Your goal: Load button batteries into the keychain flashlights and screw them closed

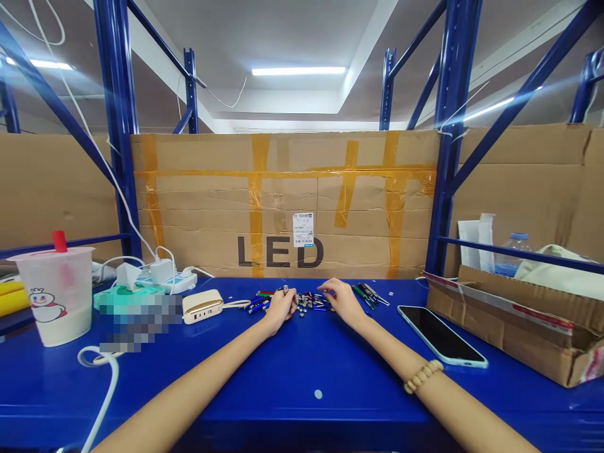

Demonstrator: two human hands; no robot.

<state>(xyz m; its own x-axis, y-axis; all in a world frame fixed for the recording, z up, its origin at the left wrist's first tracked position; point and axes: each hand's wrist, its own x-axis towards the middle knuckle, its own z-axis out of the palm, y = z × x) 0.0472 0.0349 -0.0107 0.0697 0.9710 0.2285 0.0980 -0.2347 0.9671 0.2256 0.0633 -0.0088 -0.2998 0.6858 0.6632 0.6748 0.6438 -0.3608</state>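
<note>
My left hand [280, 311] is closed around a small metal-tipped cylinder [285, 289], whose end pokes up above the fingers; the rest is hidden. My right hand [343, 299] has curved fingers, apart from each other, over the right side of a pile of small parts [311, 301], and I see nothing held in it. Blue and silver pieces make up that pile, with little round silver bits at its front. Blue pen-like cylinders [257, 305] lie just left of my left hand. Several green and dark slim cylinders [367, 296] rest right of my right hand.
On the blue table [302, 377], a power bank [202, 306], plugged-in chargers [163, 270] and a drink cup [56, 296] stand left. A phone [441, 336] and an open cardboard box [509, 321] are right. A large carton [202, 214] walls off the back. Blue rack posts [446, 157] rise both sides.
</note>
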